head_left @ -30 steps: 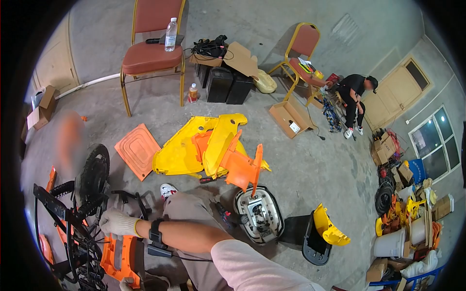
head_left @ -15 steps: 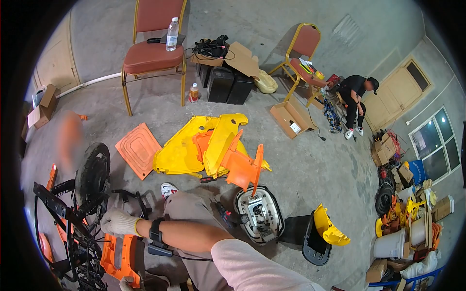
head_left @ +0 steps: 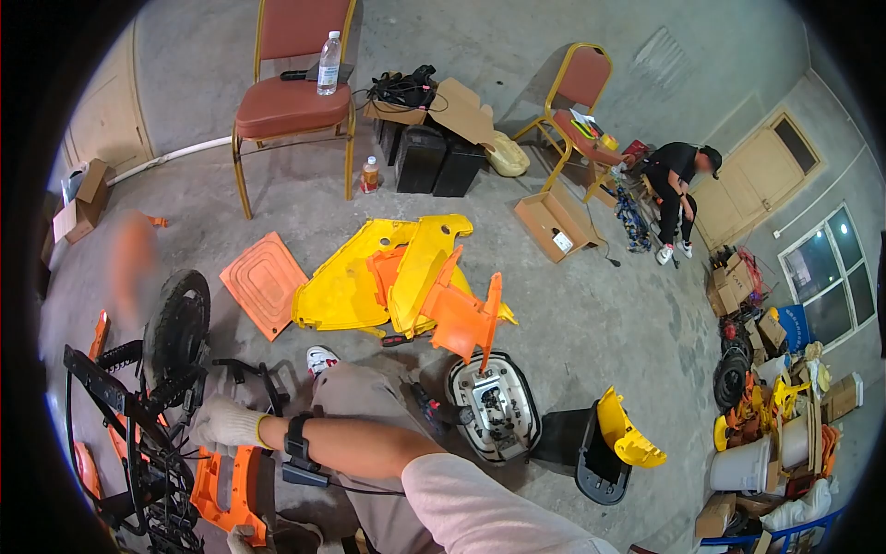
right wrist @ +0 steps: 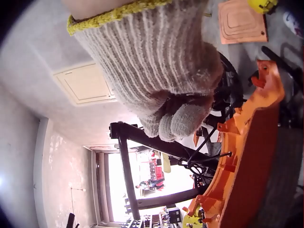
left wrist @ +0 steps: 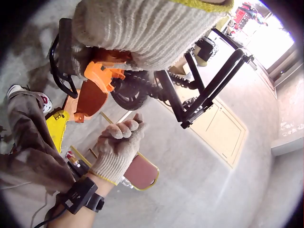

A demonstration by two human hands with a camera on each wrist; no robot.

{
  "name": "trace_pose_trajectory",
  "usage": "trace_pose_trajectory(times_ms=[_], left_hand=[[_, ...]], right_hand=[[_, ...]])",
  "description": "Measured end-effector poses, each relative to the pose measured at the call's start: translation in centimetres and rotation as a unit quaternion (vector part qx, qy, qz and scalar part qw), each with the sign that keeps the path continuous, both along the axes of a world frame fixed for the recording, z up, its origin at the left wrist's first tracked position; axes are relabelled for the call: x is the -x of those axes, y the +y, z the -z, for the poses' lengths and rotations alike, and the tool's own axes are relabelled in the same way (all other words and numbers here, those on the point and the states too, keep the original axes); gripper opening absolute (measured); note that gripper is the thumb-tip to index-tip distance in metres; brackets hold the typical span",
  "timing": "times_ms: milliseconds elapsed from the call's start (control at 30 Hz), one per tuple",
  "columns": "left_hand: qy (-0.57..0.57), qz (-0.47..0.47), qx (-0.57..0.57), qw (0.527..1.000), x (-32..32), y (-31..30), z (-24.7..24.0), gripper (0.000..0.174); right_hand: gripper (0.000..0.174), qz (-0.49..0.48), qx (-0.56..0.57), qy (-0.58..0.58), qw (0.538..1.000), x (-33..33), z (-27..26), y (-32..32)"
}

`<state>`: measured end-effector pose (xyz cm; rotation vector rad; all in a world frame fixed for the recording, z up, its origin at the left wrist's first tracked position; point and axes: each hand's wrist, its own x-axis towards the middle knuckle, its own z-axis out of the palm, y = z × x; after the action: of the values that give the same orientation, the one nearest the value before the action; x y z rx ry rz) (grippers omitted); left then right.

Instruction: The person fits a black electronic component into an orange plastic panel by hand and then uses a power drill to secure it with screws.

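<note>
My right hand [head_left: 229, 425], in a whitish knit glove, is just above the upper end of an orange plastic panel [head_left: 245, 485], beside a black metal frame [head_left: 115, 392]. Its fingers [right wrist: 185, 121] are curled, and nothing shows between them in either wrist view. Near the bottom of the head view, my left hand [head_left: 242, 538] grips the panel's lower end; its glove [left wrist: 142, 33] fills the top of the left wrist view and hides the fingers. In the right wrist view, the panel's ribbed inner side [right wrist: 228, 154] faces the frame.
A black wheel [head_left: 177, 323] stands beyond the frame. Yellow panels [head_left: 346, 286], an orange square cover [head_left: 265, 284] and a white-rimmed case [head_left: 494, 411] with small parts lie on the floor. A black bin [head_left: 563, 439] is to the right. Another person [head_left: 674, 180] sits far back.
My right hand has turned slightly, its fingers shifting a little down and to the right. My left hand and the orange panel stay almost in place.
</note>
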<state>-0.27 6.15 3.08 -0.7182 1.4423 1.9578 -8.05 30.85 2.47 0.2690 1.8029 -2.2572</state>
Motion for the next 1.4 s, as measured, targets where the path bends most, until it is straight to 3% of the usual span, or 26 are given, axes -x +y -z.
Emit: trace_pose_trajectory(times_ms=[200, 267, 333, 367, 433, 567, 633, 733, 933, 1067, 1400], left_hand=[[0.031, 0.034, 0.005, 0.999, 0.1, -0.5, 0.7, 0.015], [-0.021, -0.005, -0.054, 0.998, 0.2, -0.3, 0.3, 0.015], [0.007, -0.010, -0.069, 0.998, 0.3, -1.7, 3.4, 0.005], [0.036, -0.016, -0.081, 0.996, 0.4, -2.6, 4.7, 0.011], [0.018, -0.047, -0.096, 0.994, 0.3, -2.3, 4.9, 0.008], [-0.023, -0.081, -0.060, 0.995, 0.7, -1.2, 4.4, 0.027], [0.017, -0.104, -0.060, 0.993, 0.1, 0.4, 3.0, 0.032], [-0.007, -0.088, -0.066, 0.994, 0.2, 0.0, 3.2, 0.040], [0.015, -0.105, -0.065, 0.992, -0.2, 1.8, 0.8, 0.039], [0.001, -0.087, -0.062, 0.994, 0.1, 0.4, 2.6, 0.038], [-0.015, -0.097, -0.060, 0.993, 0.4, 0.0, 3.5, 0.031]], right_hand=[[0.021, 0.024, -0.010, 0.028, 0.999, -0.4, -0.2, 0.1], [0.021, 0.016, -0.030, 0.057, 0.998, -0.5, 0.0, 0.1], [0.021, -0.024, -0.080, 0.105, 0.991, 0.2, 1.9, 0.3], [0.021, -0.058, -0.107, 0.128, 0.984, 1.3, 3.1, -0.2], [0.021, 0.003, -0.048, 0.090, 0.995, -0.3, 0.7, -0.3], [0.020, -0.023, -0.030, 0.031, 0.999, -1.1, -1.6, 0.4], [0.017, -0.042, -0.034, 0.029, 0.998, -1.0, -1.9, 0.4], [0.025, 0.016, -0.031, -0.002, 0.999, -0.7, -1.6, 0.1], [0.019, 0.002, -0.041, 0.015, 0.999, -0.4, -0.2, -0.2], [0.015, -0.003, -0.056, -0.018, 0.998, -0.9, -1.7, -0.1], [0.037, 0.000, -0.087, -0.010, 0.996, -1.0, -2.3, 0.3]])
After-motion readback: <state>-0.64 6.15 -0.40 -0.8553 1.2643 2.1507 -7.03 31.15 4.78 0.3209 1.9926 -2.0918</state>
